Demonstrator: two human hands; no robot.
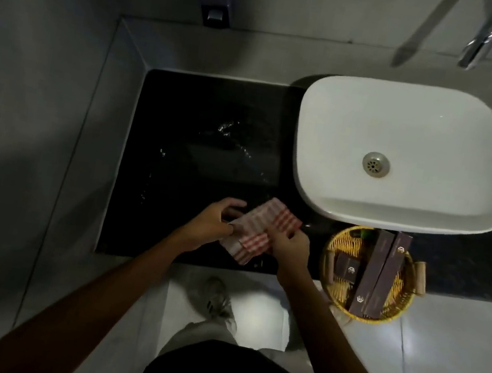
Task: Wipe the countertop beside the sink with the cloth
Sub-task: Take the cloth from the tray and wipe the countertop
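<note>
A folded cloth (258, 229) with red and white stripes lies on the black countertop (198, 113), near its front edge and left of the white sink (338, 130). My left hand (210, 226) grips the cloth's left side. My right hand (288, 248) pinches its right side. Streaks of water glint on the dark counter behind the cloth, towards the wall.
A yellow woven basket (333, 249) holding dark brown boxes stands at the counter's front edge, just right of my right hand and below the sink. A chrome tap (481, 46) hangs above the sink. A grey wall bounds the counter on the left.
</note>
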